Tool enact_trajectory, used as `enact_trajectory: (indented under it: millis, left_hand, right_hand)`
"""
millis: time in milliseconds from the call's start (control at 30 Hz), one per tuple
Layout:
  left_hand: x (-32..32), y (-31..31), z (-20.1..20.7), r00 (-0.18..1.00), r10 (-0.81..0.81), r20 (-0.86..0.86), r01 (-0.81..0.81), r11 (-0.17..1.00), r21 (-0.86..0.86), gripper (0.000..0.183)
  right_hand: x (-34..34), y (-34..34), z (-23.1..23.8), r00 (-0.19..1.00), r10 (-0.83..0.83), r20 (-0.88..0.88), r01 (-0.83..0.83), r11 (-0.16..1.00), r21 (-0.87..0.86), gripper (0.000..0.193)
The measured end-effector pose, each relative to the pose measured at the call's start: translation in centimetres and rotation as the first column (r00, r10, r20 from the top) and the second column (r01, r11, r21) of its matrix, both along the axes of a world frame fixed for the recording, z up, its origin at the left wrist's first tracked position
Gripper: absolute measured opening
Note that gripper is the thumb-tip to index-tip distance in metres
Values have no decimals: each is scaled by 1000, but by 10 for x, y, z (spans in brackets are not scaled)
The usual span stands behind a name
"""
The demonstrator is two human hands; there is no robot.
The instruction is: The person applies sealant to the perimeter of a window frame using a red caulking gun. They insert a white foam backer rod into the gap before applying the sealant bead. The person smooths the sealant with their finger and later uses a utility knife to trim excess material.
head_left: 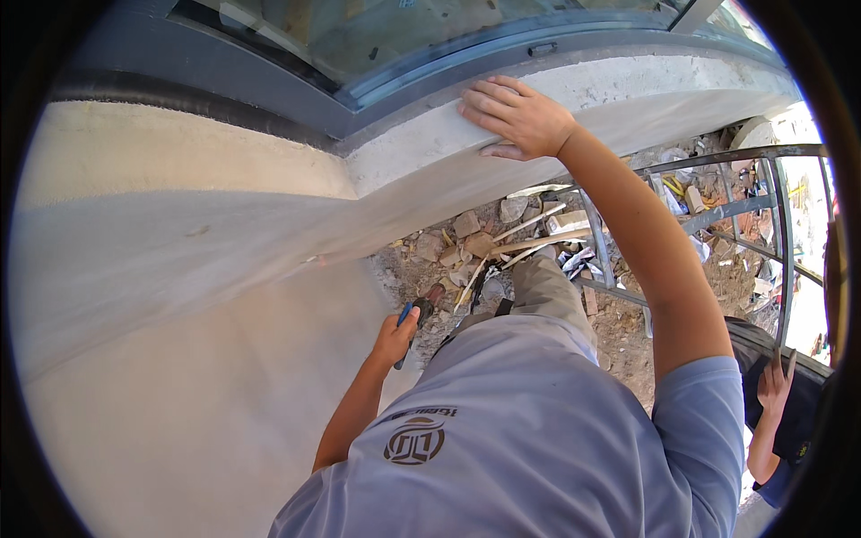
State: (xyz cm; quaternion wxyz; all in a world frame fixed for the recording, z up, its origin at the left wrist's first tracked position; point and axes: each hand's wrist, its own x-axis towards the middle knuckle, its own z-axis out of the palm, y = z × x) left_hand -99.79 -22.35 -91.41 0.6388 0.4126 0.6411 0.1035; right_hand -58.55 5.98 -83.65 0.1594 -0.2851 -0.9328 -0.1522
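Note:
My right hand (520, 117) lies flat with fingers stretched out on the white plastered window sill (619, 85), below the grey window frame (448, 85). Low on my left side, my left hand (393, 341) is closed around a dark hand tool with a reddish-brown end (430, 300). A blue piece (404, 313) shows beside the thumb. The tool points down toward the rubble, and its exact kind cannot be made out. The smooth pale wall (224, 359) stands next to that hand.
Broken bricks, wood strips and scraps (466, 238) litter the ground below me. A metal frame of bars (708, 215) stands on my right. Another person's hand (774, 386) is at its near bar, with a dark shape behind. Window glass (377, 36) lies beyond the sill.

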Motion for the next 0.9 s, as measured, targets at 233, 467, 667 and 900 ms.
enact_trajectory:
  millis: [233, 467, 667, 900]
  left_hand:
    - [15, -17, 3, 996, 83, 28, -83, 997, -6, 63]
    - [43, -9, 22, 993, -9, -118, 7, 1000, -14, 64]
    - [48, -3, 31, 989, 58, -135, -60, 998, -14, 64]
    - [21, -9, 22, 989, 124, -82, -121, 992, 46, 63]
  right_hand:
    - [4, 4, -4, 993, 57, -106, -61, 997, -38, 68]
    - [6, 4, -2, 980, 84, -180, -95, 994, -51, 66]
    - [8, 4, -2, 981, 88, -175, -108, 988, -109, 69]
    - [6, 6, 3, 972, 85, -219, -117, 984, -137, 67]
